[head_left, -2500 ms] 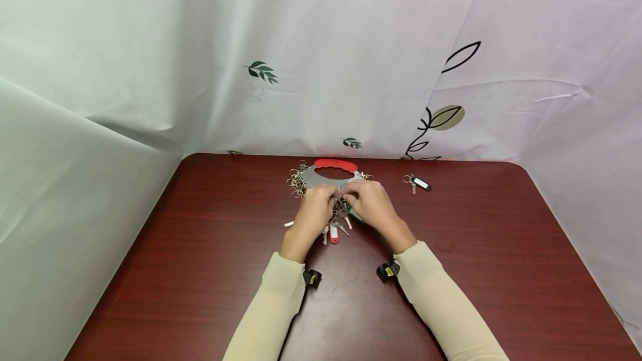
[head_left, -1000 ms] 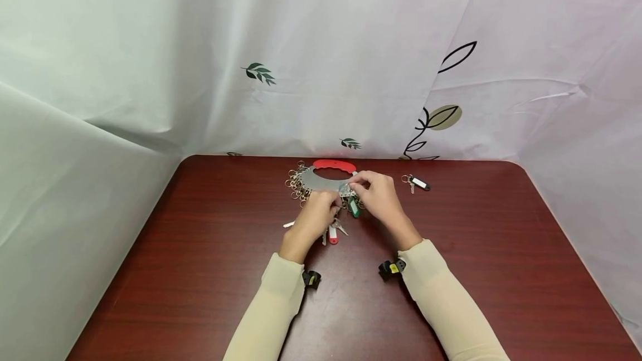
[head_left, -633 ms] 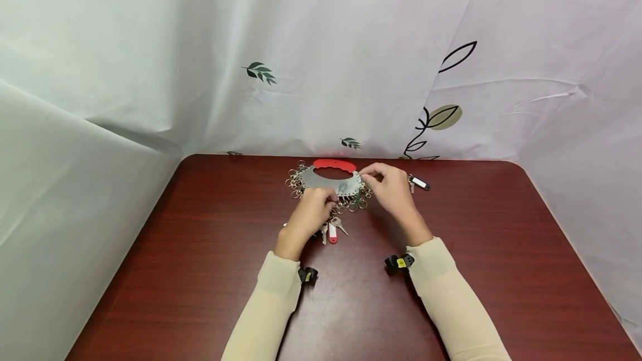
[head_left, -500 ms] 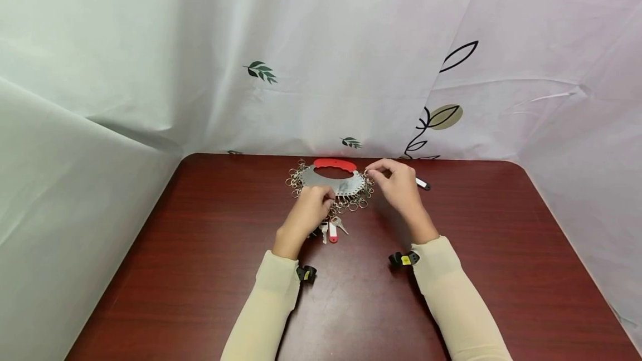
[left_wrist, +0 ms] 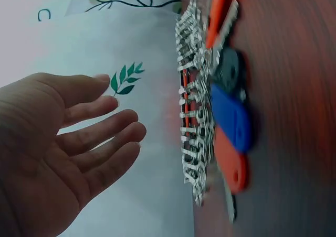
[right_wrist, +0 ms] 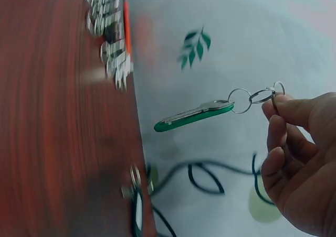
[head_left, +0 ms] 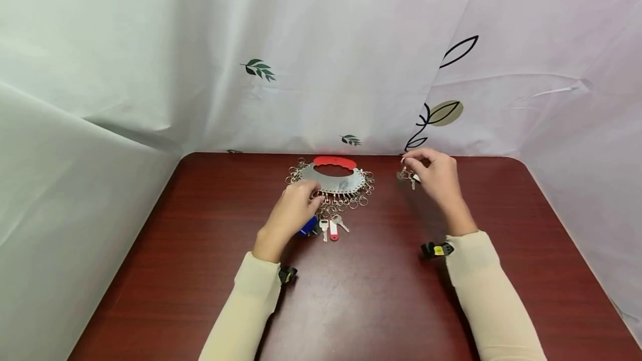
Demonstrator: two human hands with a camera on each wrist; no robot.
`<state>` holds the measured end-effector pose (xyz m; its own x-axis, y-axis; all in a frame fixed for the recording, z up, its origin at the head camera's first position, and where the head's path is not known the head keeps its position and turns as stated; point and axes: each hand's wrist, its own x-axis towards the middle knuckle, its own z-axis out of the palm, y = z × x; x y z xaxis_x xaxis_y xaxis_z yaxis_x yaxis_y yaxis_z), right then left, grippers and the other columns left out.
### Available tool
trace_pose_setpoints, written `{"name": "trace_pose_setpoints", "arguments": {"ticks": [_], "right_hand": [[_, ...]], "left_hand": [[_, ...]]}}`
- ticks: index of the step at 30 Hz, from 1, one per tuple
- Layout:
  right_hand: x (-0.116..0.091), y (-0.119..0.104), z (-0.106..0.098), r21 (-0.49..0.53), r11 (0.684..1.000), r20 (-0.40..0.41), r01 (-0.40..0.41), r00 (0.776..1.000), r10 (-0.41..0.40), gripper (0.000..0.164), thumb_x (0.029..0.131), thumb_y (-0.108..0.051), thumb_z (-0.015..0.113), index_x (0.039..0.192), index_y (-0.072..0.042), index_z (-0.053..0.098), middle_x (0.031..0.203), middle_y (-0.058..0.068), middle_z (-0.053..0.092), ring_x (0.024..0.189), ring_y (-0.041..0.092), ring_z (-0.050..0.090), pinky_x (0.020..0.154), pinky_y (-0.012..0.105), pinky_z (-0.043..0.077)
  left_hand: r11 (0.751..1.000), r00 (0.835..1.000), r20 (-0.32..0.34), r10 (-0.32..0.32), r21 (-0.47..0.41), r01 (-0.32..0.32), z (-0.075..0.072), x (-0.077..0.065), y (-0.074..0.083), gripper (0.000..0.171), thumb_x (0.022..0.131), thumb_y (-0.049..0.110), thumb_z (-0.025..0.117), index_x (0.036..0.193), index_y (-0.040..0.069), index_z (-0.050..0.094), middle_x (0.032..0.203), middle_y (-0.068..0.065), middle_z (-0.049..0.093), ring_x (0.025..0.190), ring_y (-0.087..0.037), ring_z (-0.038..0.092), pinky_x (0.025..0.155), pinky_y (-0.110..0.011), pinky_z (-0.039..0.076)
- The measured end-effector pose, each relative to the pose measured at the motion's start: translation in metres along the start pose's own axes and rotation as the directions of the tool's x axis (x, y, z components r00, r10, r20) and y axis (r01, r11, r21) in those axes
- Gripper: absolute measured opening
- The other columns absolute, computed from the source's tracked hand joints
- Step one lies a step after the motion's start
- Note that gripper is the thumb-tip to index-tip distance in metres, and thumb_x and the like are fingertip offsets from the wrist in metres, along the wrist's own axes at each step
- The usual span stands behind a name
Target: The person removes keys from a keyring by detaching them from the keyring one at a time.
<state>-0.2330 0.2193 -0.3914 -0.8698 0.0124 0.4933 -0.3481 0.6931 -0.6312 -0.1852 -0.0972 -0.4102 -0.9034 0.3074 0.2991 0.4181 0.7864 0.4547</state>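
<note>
Biggest of all, we see the curtain (head_left: 321, 71) behind the plate, then the dark red surface (head_left: 361, 299) under it. The plate (head_left: 326, 180) has a red handle (head_left: 334, 161). The left hand (head_left: 288, 209) hovers by the plate's near left part, fingers released and relaxed; the right hand (head_left: 437, 177) is well right of it. Next come tags: blue tag (head_left: 307, 227) and red tag (head_left: 334, 232) near the plate's front edge, green tag (right_wrist: 184, 123) hanging right of it with a key (right_wrist: 212, 105). Smallest, we find the ring (right_wrist: 274, 101) the right fingers pinch.
</note>
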Motion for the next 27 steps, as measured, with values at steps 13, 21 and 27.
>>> {"name": "trace_pose_setpoints", "arguments": {"ticks": [13, 21, 27], "right_hand": [[0.009, 0.048, -0.052, -0.17, 0.972, 0.129, 0.164, 0.981, -0.143, 0.005, 0.086, -0.005, 0.07, 0.087, -0.007, 0.074, 0.09, 0.014, 0.074, 0.083, 0.029, 0.066, 0.074, 0.048, 0.049], [0.008, 0.061, -0.073, -0.341, 0.894, 0.254, 0.289, 0.945, -0.208, 0.007, 0.083, -0.004, 0.072, 0.084, -0.011, 0.072, 0.083, 0.01, 0.071, 0.077, 0.032, 0.065, 0.065, 0.054, 0.05], [0.007, 0.064, -0.062, -0.395, 0.846, 0.364, 0.358, 0.907, -0.213, 0.007, 0.082, -0.006, 0.07, 0.084, -0.012, 0.071, 0.086, 0.004, 0.068, 0.082, 0.029, 0.064, 0.066, 0.053, 0.052]], "left_hand": [[0.981, 0.995, 0.064, 0.075, 0.173, -0.085, -0.022, -0.023, -0.021, 0.024, 0.087, 0.018, 0.07, 0.103, 0.001, 0.066, 0.094, -0.012, 0.065, 0.089, -0.029, 0.06, 0.08, -0.045, 0.054], [0.956, 0.99, 0.089, 0.108, 0.264, -0.128, -0.028, -0.043, -0.038, 0.023, 0.084, 0.017, 0.071, 0.099, 0.001, 0.065, 0.087, -0.011, 0.062, 0.084, -0.029, 0.058, 0.075, -0.044, 0.054], [0.933, 0.984, 0.102, 0.143, 0.317, -0.169, -0.032, -0.05, -0.049, 0.016, 0.083, 0.015, 0.071, 0.088, 0.004, 0.061, 0.082, -0.011, 0.059, 0.079, -0.03, 0.058, 0.07, -0.045, 0.054]]}}
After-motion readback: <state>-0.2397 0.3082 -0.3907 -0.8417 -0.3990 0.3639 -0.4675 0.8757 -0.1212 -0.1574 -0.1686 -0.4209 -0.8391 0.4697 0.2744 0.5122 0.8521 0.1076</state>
